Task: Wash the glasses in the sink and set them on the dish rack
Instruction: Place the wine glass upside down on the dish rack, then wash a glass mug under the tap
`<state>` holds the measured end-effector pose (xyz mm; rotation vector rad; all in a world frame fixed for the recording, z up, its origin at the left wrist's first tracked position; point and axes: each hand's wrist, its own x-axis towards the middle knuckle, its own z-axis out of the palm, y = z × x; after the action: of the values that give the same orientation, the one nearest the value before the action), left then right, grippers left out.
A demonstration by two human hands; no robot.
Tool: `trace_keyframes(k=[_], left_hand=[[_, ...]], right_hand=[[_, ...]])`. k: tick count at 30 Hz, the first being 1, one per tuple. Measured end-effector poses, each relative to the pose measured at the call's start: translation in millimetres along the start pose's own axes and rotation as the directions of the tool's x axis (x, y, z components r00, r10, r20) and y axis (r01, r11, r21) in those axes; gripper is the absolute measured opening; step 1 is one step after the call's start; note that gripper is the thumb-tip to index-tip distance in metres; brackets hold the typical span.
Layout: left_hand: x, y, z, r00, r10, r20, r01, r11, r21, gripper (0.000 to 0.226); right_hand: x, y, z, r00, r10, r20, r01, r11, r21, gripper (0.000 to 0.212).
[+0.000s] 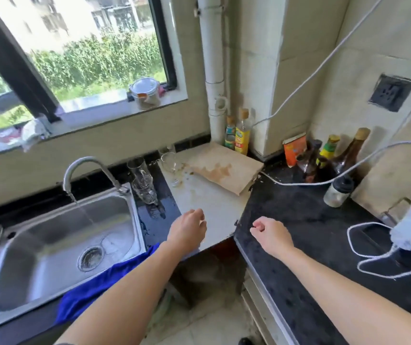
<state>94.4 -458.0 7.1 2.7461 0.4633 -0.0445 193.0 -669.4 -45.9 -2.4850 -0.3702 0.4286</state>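
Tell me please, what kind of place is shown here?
Most likely a home kitchen. A steel sink with a running tap sits under a window, drinking glasses stand on the counter beside it, and sauce bottles stand against the wall.

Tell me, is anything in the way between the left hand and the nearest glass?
No, nothing visible is in the way. Only bare, wet black counter lies between the left hand and the nearest glass, which stands beside the sink.
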Motion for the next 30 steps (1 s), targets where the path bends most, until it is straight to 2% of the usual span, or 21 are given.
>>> trace_keyframes(k=[8, 11, 15, 19, 24, 30], left_hand=[[14.4, -114.2, -28.6, 0.946, -0.324, -0.034, 0.322, 0.945, -0.059, 0.017], [10.8, -155.5, -32.9, 0.916, -0.401, -0.026, 0.397, 0.912, -0.101, 0.019], [12.0, -213.7, -41.6, 0.891, -0.452, -0.024, 0.448, 0.888, -0.108, 0.022], [19.9, -272.8, -49.7, 0.894, -0.449, -0.008, 0.443, 0.885, -0.144, 0.024], [29.5, -333.8, -51.6, 0.903, -0.426, 0.056, 0.429, 0.884, -0.184, 0.023], [31.5, -381.3, -38.4, 0.9, -0.41, 0.145, 0.433, 0.88, -0.197, 0.021]], right_hand=[[88.6, -123.7, 65.8, 0.95, -0.21, 0.231, 0.225, 0.974, -0.038, 0.029], [108.3, -166.2, 96.2, 0.918, -0.255, 0.303, 0.29, 0.954, -0.077, 0.029], [128.9, -215.4, 139.6, 0.9, -0.284, 0.329, 0.321, 0.945, -0.062, 0.037], [149.5, -258.4, 177.9, 0.934, -0.237, 0.269, 0.257, 0.965, -0.041, 0.052], [191.0, -304.9, 206.3, 0.986, -0.076, 0.147, 0.081, 0.996, -0.027, 0.053], [232.4, -327.6, 225.3, 0.979, 0.073, 0.188, -0.04, 0.984, -0.173, 0.05]])
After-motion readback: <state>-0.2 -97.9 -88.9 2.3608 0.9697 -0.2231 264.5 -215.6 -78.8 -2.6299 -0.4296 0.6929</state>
